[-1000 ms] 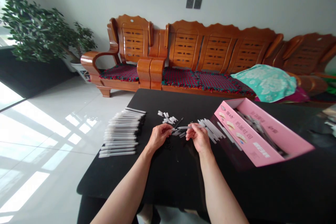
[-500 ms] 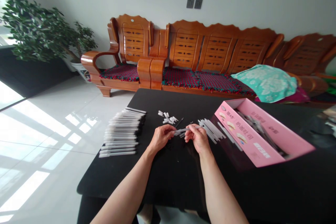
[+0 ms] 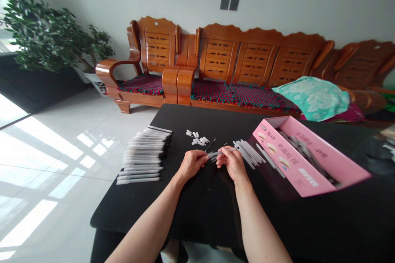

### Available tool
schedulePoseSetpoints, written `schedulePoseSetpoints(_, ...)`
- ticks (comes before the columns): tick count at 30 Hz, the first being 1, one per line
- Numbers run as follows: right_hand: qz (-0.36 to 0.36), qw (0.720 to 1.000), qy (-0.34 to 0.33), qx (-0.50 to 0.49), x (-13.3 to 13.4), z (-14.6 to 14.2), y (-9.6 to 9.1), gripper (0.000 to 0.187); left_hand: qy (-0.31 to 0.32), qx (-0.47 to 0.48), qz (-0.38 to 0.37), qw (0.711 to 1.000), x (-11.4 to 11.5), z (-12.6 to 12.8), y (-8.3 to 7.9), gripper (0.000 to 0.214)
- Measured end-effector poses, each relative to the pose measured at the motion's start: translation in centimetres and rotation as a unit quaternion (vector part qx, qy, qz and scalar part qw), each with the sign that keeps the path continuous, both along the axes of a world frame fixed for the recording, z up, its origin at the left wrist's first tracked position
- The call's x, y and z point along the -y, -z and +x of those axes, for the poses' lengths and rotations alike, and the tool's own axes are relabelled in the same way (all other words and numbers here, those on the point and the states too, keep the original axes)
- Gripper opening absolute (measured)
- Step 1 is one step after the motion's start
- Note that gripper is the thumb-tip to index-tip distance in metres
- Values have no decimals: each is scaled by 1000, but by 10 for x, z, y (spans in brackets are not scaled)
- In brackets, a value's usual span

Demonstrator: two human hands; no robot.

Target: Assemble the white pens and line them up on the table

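Note:
Between my hands a translucent white pen barrel (image 3: 215, 154) lies nearly level above the black table. My left hand (image 3: 191, 163) pinches its left end, and my right hand (image 3: 232, 162) grips it farther right, with fingers closed round it. Just beyond my hands are dark thin pen refills (image 3: 211, 144) and a small cluster of white pen caps (image 3: 197, 138). Several white pen barrels (image 3: 249, 154) lie side by side next to my right hand. To the left, a long row of white pens (image 3: 142, 152) with dark tips is laid out.
A pink box (image 3: 293, 160) holding dark, thin items stands at the right on the black table (image 3: 197, 213). Beyond the table is a wooden sofa (image 3: 234, 61) with a turquoise cloth (image 3: 317, 96) on it. A potted plant (image 3: 55, 37) stands at the far left.
The fingers of my left hand have shifted slightly to the right along the pen barrel. My right hand has hardly moved; the things on the table lie as before.

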State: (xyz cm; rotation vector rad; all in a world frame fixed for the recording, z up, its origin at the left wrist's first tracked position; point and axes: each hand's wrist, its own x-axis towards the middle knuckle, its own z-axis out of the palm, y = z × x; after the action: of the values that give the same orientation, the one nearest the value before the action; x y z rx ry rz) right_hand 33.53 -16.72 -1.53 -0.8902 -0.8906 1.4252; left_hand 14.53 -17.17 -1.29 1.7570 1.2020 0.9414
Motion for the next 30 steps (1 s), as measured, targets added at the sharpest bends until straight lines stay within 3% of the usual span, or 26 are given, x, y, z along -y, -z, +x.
schedulePoseSetpoints(8, -71, 997, 29, -31, -3, 4, 4, 28, -38, -92, 155, 983, 8, 17, -3, 26)
schedulePoseSetpoints(15, -63, 996, 24, -58, -6, 0, 6, 35, -58, -81, 167, 981, 4, 13, -5, 21)
schedulePoseSetpoints(19, -35, 994, 68, -74, -7, 5, 5, 43, -127, -75, 162, 976, -3, -10, -8, 20)
schedulePoseSetpoints(23, -23, 994, 75, -76, -7, 10, 5, 43, -181, -67, 109, 975, -7, -42, -9, 22)
schedulePoseSetpoints(30, -14, 995, 71, -66, -5, 7, 2, 40, -265, -100, 89, 955, 9, -93, -23, 21)
